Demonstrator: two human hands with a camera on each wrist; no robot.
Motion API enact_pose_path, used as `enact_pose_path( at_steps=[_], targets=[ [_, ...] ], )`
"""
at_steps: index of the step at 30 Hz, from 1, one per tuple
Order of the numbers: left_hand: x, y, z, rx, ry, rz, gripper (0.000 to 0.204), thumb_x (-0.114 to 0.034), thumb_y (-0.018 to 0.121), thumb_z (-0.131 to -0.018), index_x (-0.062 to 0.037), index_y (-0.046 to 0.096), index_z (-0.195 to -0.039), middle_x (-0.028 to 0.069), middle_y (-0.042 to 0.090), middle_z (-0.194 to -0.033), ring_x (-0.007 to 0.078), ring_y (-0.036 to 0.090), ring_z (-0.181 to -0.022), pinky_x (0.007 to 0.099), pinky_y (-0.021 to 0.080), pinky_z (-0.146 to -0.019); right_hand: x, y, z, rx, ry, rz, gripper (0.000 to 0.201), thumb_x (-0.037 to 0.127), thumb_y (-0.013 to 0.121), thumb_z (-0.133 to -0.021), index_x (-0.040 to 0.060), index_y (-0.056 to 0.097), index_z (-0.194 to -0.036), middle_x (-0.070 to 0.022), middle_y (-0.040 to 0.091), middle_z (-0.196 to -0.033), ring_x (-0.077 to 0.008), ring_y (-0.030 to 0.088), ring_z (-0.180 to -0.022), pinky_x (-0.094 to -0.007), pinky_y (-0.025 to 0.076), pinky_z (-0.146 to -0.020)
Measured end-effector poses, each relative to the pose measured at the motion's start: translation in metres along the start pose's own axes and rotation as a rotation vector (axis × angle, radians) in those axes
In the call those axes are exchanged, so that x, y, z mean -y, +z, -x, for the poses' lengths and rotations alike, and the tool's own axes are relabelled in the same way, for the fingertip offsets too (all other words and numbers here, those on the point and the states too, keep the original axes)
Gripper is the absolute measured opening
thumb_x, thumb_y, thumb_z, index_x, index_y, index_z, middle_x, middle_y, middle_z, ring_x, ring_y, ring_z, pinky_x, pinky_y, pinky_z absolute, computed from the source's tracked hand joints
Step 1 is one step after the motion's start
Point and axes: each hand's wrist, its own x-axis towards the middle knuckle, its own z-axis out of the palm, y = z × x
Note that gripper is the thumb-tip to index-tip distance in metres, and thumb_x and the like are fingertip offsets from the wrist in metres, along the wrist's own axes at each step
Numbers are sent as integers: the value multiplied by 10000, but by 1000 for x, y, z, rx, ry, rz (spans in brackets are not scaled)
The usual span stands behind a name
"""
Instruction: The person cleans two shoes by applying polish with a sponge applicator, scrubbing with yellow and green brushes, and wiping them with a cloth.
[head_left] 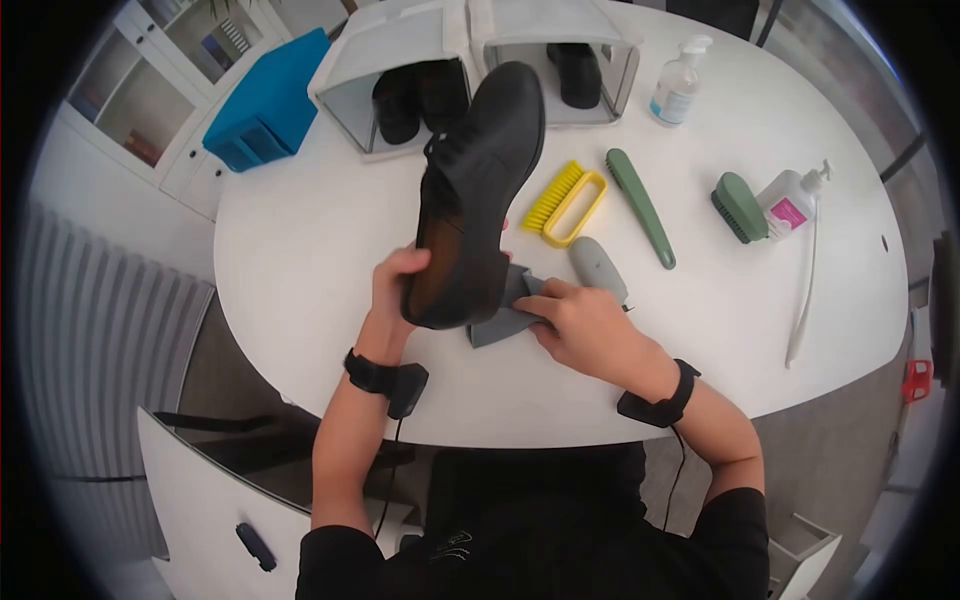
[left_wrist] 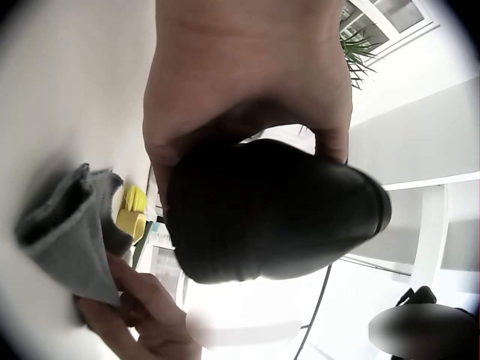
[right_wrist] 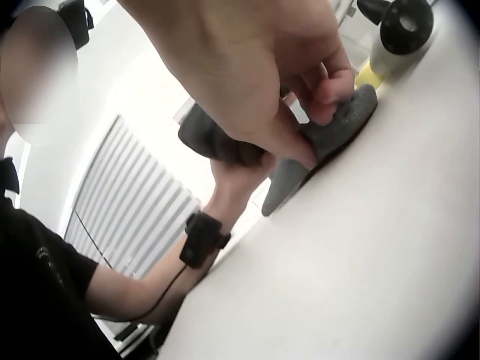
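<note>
My left hand [head_left: 392, 285] grips a black lace-up leather shoe [head_left: 478, 170] around its heel end, toe pointing up and away over the table. In the left wrist view the dark heel of the shoe [left_wrist: 270, 214] fills the middle, between thumb and fingers. My right hand [head_left: 590, 335] pinches a folded grey cloth [head_left: 500, 325] close to the tabletop, just right of the heel. The right wrist view shows thumb and fingertips on the cloth [right_wrist: 341, 124]. Beside that hand lies a grey rounded device [head_left: 597, 268].
Beyond the hands lie a yellow brush [head_left: 575, 205], a long green brush [head_left: 642, 208] and a green scrub brush [head_left: 740, 208]. Two pump bottles, one clear [head_left: 677, 85] and one pink-labelled [head_left: 790, 205], stand right. Open shoe boxes [head_left: 395, 45] with black shoes and a blue box [head_left: 265, 100] stand behind.
</note>
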Motion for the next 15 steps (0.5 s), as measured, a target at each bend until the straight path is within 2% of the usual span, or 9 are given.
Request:
enact_pose_path(
  at_steps=[1,3,4,6,7,9,11,12,15],
  targets=[
    [-2,2,1,-42,8,-82,1063,-396,659,-779,55,246,-1648,310,400,-1618,468,567,-1357,486,493,-1153,-2,-8,0,-15,0,7,323,64,742,-862,63,749,-1185,-117,668,-928,-306,704,-766,-409,575,-707],
    [6,-19,4,-98,4,-73,1043,-368,659,-773,64,267,-1638,304,413,-1611,455,570,-1363,476,501,-1142,-4,-27,4,-73,185,-287,328,52,729,-864,38,738,-1192,-66,639,-884,-203,668,-662,-348,537,-612],
    [5,-19,5,-89,-9,-56,1027,-356,658,-776,62,278,-1634,303,433,-1595,459,571,-1362,475,505,-1137,-7,-36,5,-77,181,-284,328,52,729,-864,38,738,-1192,-66,639,-884,-203,668,-662,-348,537,-612],
    [3,-17,6,-69,-28,-45,1011,-344,656,-779,61,289,-1630,301,453,-1579,463,573,-1362,474,509,-1131,-16,-55,3,-234,482,-497,322,107,736,-861,35,745,-1175,-80,660,-941,-144,666,-614,-322,544,-589],
    [4,-14,6,-30,-21,-58,962,-323,660,-798,69,321,-1608,294,509,-1529,435,598,-1339,460,501,-1136,-12,-64,-1,-247,491,-495,322,107,736,-861,35,745,-1175,-80,660,-941,-144,666,-614,-322,544,-589],
    [2,-11,2,27,-30,-65,913,-303,664,-817,76,352,-1587,287,565,-1478,407,622,-1317,446,493,-1142,-1,-76,-13,-490,507,-655,379,150,755,-927,26,707,-1282,-48,621,-938,-95,646,-589,-270,512,-541],
    [8,-10,4,62,-20,-233,854,-430,606,-941,18,342,-1619,266,558,-1483,464,622,-1296,458,547,-1077,0,-76,-24,-517,476,-710,428,179,761,-948,20,678,-1337,-50,628,-948,-103,654,-591,-262,504,-533],
    [16,-6,6,61,-42,-214,854,-430,606,-941,18,342,-1619,266,558,-1483,464,622,-1296,458,547,-1077,0,-74,-26,-529,422,-769,480,208,768,-969,14,649,-1391,-51,635,-958,-110,661,-593,-254,495,-525],
    [22,3,8,-86,-55,-155,781,-582,434,-1082,-16,362,-1616,234,592,-1454,471,642,-1263,433,587,-1009,4,-65,-23,-463,408,-704,515,218,757,-990,1,623,-1437,-59,641,-960,-110,657,-593,-265,503,-544]
  ],
)
